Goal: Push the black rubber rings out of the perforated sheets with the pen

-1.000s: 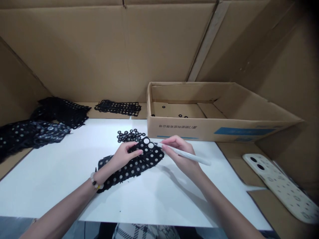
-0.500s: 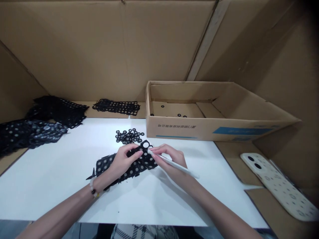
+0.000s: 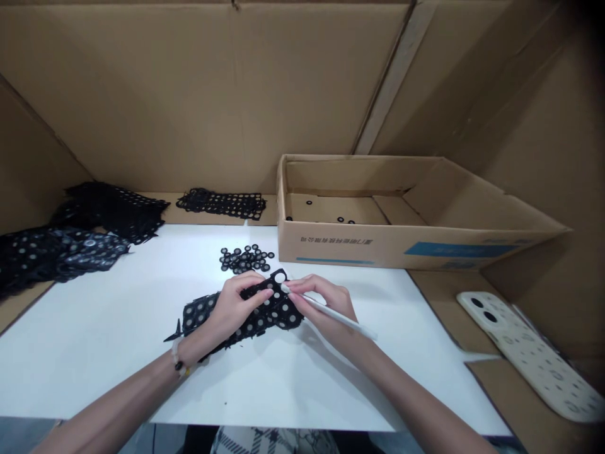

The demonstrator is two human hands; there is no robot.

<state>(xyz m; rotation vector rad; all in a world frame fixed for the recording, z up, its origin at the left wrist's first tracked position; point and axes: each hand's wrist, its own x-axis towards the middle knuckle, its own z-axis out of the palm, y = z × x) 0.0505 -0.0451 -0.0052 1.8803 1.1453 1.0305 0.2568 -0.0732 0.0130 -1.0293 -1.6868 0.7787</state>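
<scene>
My left hand (image 3: 241, 304) is closed on a black rubber sheet (image 3: 255, 321) dotted with pale round spots, thumb on top near its far edge. At the sheet's far right corner an open round hole shows. My right hand (image 3: 326, 306) grips a white pen-like stick (image 3: 338, 315), its tip pressed to or just over the sheet beside that hole. Just beyond the hands lies a pile of small black rings (image 3: 246, 258) with grey centres. A pointed black object (image 3: 174, 332) lies by my left wrist, partly hidden.
An open cardboard box (image 3: 350, 246) holding a few small black rings stands at the back right. Perforated black sheets (image 3: 224, 203) lie at the back, with heaps of dark sheets (image 3: 70, 252) at left. A phone in a spotted case (image 3: 529, 356) rests at right. Cardboard walls enclose the white table (image 3: 265, 391).
The sheet's near right part has shifted slightly and shows more beside my right hand. Both hands keep nearly the same place and grip.
</scene>
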